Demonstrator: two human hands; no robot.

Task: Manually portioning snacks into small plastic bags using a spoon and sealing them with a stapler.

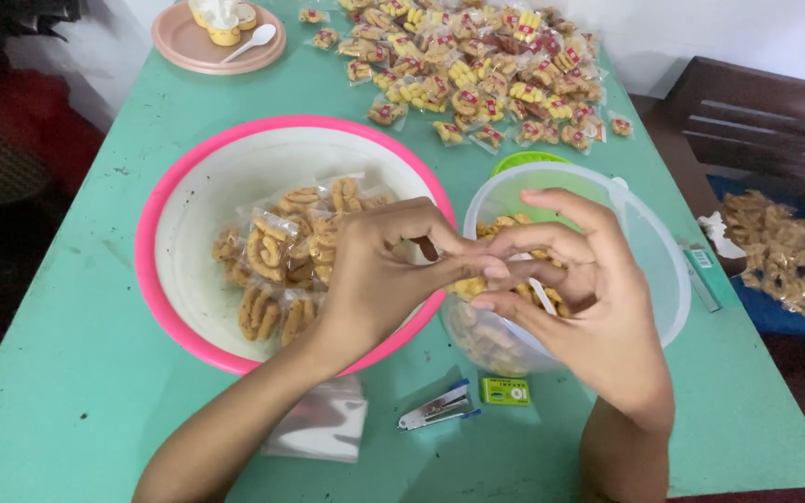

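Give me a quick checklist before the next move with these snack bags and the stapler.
1. Both hands free to work: left hand and right hand meet fingertip to fingertip over the bowls: ok.
2. Something pinched between the fingers: too small to make out: cannot tell.
3. Stapler within reach, lying on the table below the hands: ok.
4. Staple box beside the stapler: ok.
5. Empty bags ready by the left forearm: ok.
6. Loose snacks in the clear bowl: ok.
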